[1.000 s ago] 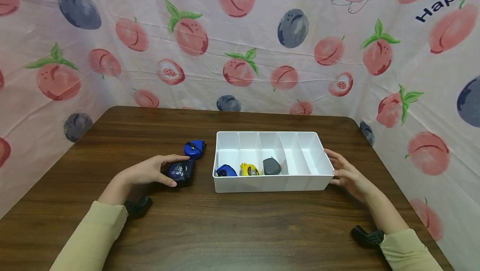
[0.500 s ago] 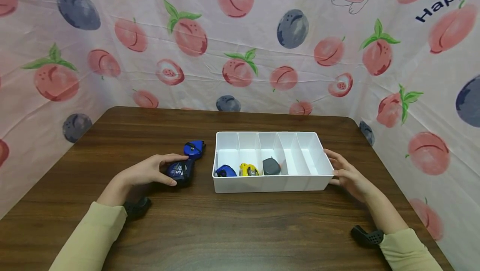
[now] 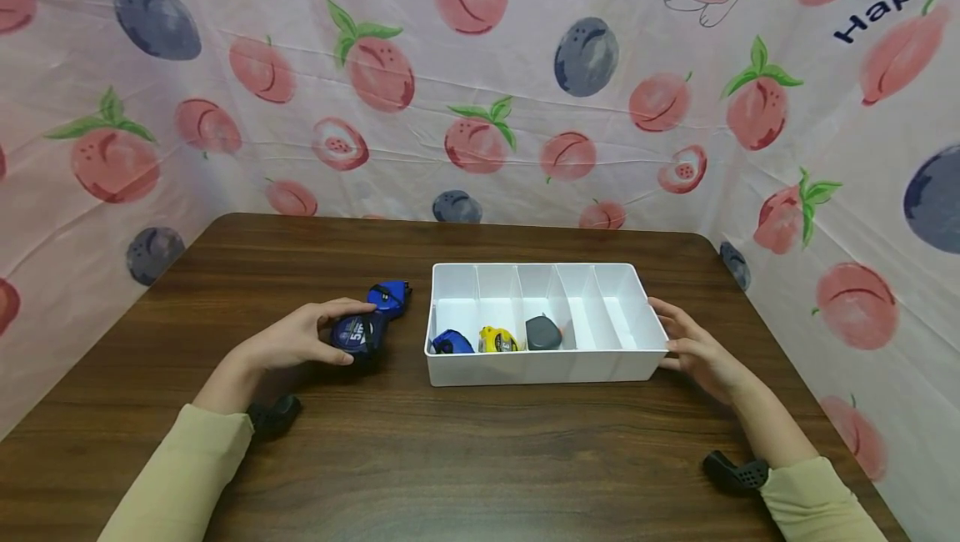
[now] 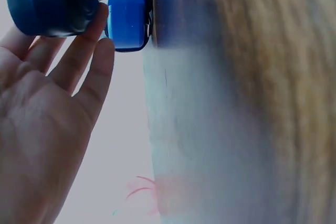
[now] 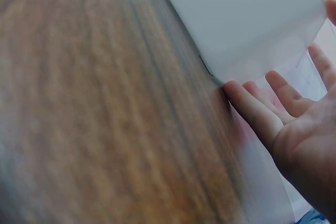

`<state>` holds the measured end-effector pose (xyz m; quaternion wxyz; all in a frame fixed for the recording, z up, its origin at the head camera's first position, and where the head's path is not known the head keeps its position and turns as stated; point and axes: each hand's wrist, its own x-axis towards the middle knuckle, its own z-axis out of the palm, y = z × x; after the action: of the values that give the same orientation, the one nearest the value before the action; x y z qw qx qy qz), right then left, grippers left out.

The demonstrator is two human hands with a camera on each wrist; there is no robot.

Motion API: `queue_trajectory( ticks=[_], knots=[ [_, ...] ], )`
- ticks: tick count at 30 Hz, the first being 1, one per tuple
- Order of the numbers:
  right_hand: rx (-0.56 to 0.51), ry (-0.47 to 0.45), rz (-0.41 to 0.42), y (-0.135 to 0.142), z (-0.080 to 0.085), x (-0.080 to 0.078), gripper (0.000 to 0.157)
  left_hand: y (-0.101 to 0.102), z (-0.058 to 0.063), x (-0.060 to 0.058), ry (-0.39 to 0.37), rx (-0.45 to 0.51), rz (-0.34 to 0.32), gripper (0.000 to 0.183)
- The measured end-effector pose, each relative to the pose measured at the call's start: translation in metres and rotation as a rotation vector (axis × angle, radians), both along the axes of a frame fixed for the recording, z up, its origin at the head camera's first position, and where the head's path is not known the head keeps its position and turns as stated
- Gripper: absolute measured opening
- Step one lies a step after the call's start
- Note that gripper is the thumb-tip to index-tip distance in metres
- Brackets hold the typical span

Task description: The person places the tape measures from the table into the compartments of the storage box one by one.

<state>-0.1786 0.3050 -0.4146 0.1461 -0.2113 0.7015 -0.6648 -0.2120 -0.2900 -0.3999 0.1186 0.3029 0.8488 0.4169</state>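
Observation:
My left hand holds a dark blue tape measure marked 5m between thumb and fingers. In the left wrist view that tape measure is off the tabletop. Just behind it, a brighter blue tape measure lies on the table. My right hand touches the right end of a white divided box with spread fingertips, as the right wrist view of the box also shows. Inside, from the left, sit a blue tape measure, a yellow one and a dark grey one, each in its own compartment.
The box stands on a brown wooden table, right of the left hand. Thin white dividers split it into several slots. A fruit-patterned curtain hangs behind and at both sides of the table. Each wrist wears a black device.
My left hand has raised the dark blue tape measure slightly from the table. The right hand and the box have stayed put.

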Motion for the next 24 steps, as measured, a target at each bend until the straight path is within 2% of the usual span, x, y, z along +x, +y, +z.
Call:
queue_trajectory(
  ticks=[5, 10, 16, 24],
  knots=[
    [0.017, -0.006, -0.017, -0.0002, 0.0003, 0.0001, 0.061, 0.0014, 0.0028, 0.0007, 0.028, 0.029, 0.021, 0.070],
    [0.019, -0.011, -0.022, -0.0001, 0.0005, -0.0004, 0.061, 0.0025, 0.0039, 0.0009, 0.046, 0.077, 0.013, 0.069],
    [0.008, -0.013, -0.011, -0.0004, 0.0002, -0.0002, 0.061, 0.0028, 0.0049, 0.0015, 0.125, 0.067, 0.033, 0.068],
    [0.004, -0.007, -0.009, 0.0002, -0.0006, -0.0004, 0.060, 0.0044, 0.0076, 0.0028, 0.154, 0.073, 0.068, 0.068]
  ],
)
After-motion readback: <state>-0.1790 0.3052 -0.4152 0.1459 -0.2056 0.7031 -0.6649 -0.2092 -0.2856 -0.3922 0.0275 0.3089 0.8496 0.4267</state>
